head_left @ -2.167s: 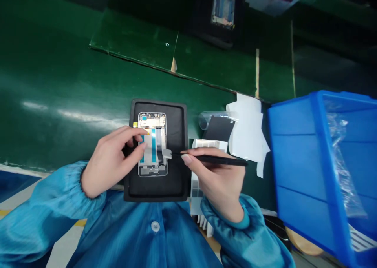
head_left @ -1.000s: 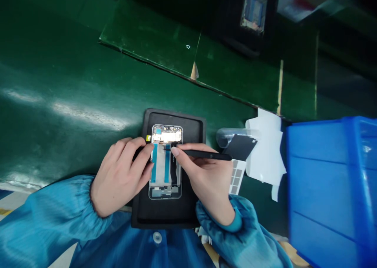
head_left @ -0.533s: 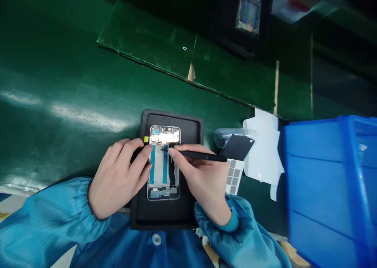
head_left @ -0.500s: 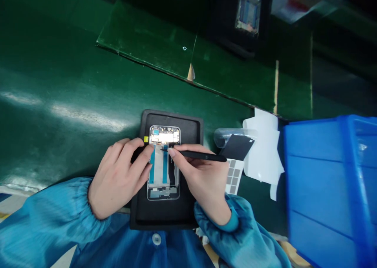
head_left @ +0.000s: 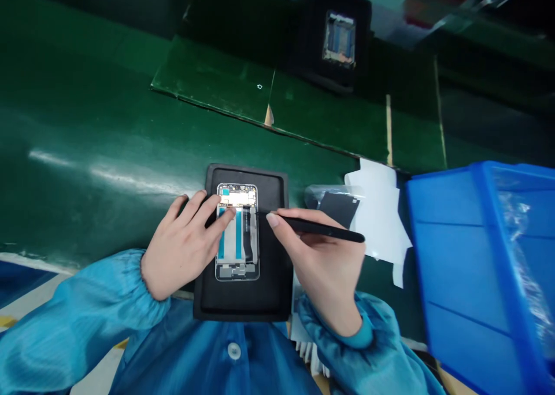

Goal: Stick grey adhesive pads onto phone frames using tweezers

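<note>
An opened smartphone point(head_left: 230, 242) lies in a black tray point(head_left: 269, 302), with its circuit board point(head_left: 238, 198) at the top, blue strips down the middle and a black flex cable point(head_left: 247, 239) on the right. My left hand point(head_left: 184, 242) rests over the phone's left edge, fingers spread, the index fingertip touching just below the board. In my right hand point(head_left: 318, 262) is a pair of slim black tweezers point(head_left: 323, 227), held like a pen. Their tip points left at the phone's right edge; whether it grips anything is too small to tell.
To the right lie a dark card point(head_left: 340, 209), clear film and white sheets point(head_left: 377, 210). A large blue bin point(head_left: 459, 268) stands beyond them. Farther back, another opened phone point(head_left: 339, 39) sits in a black tray point(head_left: 314, 22) on a raised green mat point(head_left: 217, 82).
My right hand and the tweezers have drawn right, away from the phone's middle. My left fingers have spread and moved onto the phone. A yellow tab by the left fingers no longer shows.
</note>
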`<state>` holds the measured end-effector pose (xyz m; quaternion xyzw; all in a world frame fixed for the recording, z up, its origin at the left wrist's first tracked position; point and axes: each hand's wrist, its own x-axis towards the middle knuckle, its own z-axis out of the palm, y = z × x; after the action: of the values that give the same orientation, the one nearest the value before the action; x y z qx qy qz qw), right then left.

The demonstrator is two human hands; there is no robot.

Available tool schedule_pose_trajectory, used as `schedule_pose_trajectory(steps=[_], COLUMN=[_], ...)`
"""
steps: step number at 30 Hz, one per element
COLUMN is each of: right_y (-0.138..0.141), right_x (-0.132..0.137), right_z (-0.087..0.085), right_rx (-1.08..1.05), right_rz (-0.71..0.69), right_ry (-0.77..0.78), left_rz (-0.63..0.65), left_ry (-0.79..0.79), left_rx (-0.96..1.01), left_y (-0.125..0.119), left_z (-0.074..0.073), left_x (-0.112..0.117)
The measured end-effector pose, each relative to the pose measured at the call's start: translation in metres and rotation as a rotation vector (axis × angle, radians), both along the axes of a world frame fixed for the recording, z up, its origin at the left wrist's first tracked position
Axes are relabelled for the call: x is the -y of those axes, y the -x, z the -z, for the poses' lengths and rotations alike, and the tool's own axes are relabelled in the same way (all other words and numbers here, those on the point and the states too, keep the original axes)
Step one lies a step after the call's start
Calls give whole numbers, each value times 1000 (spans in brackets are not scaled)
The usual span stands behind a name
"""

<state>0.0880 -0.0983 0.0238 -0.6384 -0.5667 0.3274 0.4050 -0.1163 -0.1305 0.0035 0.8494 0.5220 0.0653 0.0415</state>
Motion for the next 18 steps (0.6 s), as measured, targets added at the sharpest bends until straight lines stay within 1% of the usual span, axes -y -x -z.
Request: schedule_pose_trajectory(steps=[4, 8, 10, 12, 14, 16, 18], right_y=[-17, -38, -50, -64, -78, -92, -106], right_x=[9, 20, 25, 29, 30, 29, 24], right_z=[-8, -8, -5, -1, 3, 7, 11], right_rx=[26, 11, -3, -13, -21, -16, -8], right_rz=[20, 53, 87, 129, 172, 206, 241], right_ry=[-47, -53, -48, -46, -44, -49, -61], left_rz=[37, -2, -91, -235, -368, -437, -486], left_ry=[-16, -91, -146, -141, -45, 74, 130], left_rx=[12, 87, 124, 151, 159, 138, 66], left_y=[6, 6, 2, -4, -9, -9, 2], left_z=[1, 7, 11, 14, 15, 13, 10], left_x=[1, 10, 14, 16, 15, 11, 5])
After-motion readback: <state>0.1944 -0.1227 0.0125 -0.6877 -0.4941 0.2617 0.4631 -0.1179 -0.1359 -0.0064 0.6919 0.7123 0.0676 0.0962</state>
